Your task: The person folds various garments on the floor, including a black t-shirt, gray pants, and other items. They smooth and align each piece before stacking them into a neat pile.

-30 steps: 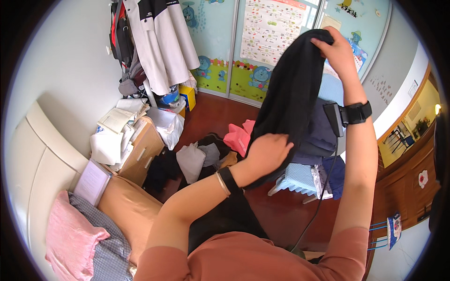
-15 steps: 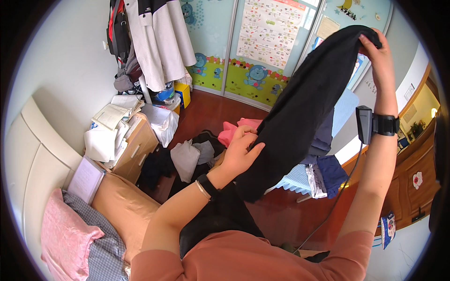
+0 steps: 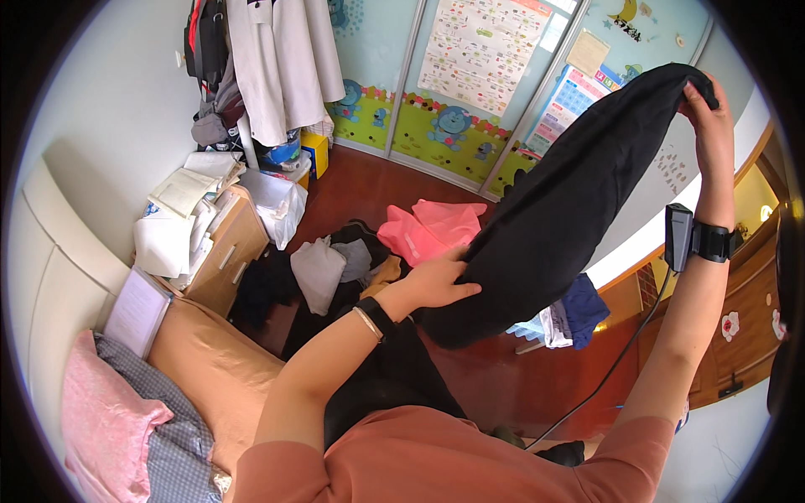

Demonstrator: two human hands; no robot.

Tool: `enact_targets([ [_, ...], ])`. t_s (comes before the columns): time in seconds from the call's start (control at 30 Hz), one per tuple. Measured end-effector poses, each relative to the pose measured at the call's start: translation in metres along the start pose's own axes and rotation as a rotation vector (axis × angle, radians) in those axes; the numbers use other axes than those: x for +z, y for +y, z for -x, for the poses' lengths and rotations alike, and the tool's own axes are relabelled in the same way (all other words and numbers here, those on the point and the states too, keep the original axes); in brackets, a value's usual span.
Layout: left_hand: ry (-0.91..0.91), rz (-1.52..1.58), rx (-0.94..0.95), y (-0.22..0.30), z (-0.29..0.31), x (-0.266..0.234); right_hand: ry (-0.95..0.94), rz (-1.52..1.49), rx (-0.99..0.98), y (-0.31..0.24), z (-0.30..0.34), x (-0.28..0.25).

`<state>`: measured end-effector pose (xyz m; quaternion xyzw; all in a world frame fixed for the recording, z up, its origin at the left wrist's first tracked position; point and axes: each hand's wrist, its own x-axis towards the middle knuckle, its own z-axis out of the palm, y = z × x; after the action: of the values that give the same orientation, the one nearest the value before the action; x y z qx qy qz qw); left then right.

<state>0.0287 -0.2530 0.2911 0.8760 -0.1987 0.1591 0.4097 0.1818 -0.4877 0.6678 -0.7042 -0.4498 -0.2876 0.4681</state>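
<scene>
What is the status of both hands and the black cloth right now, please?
Right hand gripping upper end of black cloth; left hand at its left edge, grip unclear; black cloth hiding part of sliding doors.

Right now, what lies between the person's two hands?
In the head view, a black cloth fills that stretch: the right hand grips its upper end, and the left hand touches its lower part.

black cloth (image 3: pixel 570 205) looks matt, the floor (image 3: pixel 503 386) glossy.
</scene>
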Motion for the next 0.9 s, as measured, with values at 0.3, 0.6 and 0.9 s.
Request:
enact_targets([
  [0.3, 0.177, -0.345, 0.121, -0.014, 0.022, -0.010, 0.044, 0.042, 0.050, 0.035, 0.000, -0.007],
  [0.6, 0.761, -0.892, -0.090, -0.040, 0.053, -0.210, 0.004, 0.063, 0.305, 0.084, 0.035, 0.068],
  [0.9, 0.807, -1.052, -0.175, 0.032, 0.163, -0.245, -0.113, -0.292, 0.281, 0.041, 0.104, 0.075],
])
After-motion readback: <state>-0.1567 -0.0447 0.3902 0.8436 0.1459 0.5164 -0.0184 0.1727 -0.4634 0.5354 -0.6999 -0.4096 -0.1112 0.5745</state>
